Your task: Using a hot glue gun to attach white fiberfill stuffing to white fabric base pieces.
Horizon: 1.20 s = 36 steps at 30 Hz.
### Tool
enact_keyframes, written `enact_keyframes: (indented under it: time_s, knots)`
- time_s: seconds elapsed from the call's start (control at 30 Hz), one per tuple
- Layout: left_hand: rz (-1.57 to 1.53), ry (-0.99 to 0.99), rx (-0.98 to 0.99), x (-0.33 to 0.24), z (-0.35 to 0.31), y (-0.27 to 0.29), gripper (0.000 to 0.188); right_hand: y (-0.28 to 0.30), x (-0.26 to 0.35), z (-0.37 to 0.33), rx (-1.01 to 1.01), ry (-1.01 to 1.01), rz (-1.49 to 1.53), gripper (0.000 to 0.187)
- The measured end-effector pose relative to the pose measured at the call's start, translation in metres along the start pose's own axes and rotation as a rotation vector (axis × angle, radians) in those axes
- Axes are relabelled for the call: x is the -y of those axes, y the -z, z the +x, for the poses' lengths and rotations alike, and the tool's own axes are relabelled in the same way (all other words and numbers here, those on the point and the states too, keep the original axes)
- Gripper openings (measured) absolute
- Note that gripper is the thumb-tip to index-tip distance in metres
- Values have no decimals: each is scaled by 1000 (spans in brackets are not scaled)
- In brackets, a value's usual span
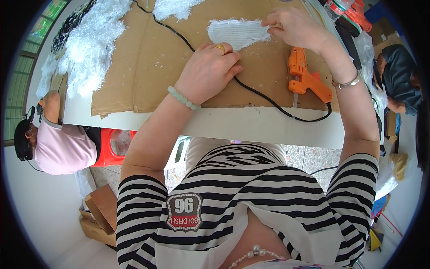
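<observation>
A white fabric piece [237,33] with frayed, fuzzy edges lies on the brown cardboard sheet [148,71]. My right hand [298,29] pinches it at its right end. Just below the piece's lower left edge is my left hand [208,71], its fingers curled in toward the cardboard; whatever is inside them, if anything, is hidden. A black cord [264,99] runs under that hand to an orange glue gun [304,76]. The gun lies on the cardboard below my right wrist, with a clear glue stick [295,99] poking out.
White shaggy fabric [96,45] is heaped at the left, and another fluffy piece [177,8] lies at the far edge. A person in a pink shirt [65,148] sits at left, another in dark clothes [401,76] at right. Plastic bags [365,49] line the right side.
</observation>
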<state>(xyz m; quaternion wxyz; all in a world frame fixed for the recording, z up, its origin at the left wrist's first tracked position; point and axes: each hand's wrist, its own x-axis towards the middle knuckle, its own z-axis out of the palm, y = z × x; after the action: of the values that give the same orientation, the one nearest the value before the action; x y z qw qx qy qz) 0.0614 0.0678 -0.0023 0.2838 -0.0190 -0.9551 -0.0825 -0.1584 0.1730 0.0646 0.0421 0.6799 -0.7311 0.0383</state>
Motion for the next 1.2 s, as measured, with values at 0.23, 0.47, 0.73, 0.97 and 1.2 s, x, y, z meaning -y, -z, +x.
enact_keyframes:
  time_s: [0.23, 0.47, 0.73, 0.97, 1.2]
  knots:
    - [-40, 41, -22, -3, 2, 2, 18, -22, 18, -12, 38, 144, 126, 30]
    - [-135, 84, -71, -1, 3, 6, 21, -19, 12, -19, -56, 216, 137, 34]
    - [-142, 54, 1, -5, 26, 28, 15, -20, -11, -27, -111, 119, 5, 32]
    - [-81, 7, 111, 12, 38, 1, 19, 32, -14, -79, -47, -38, 102, 39]
    - [-32, -56, 74, 20, 34, -19, 29, 14, -9, -139, 142, -172, 233, 68]
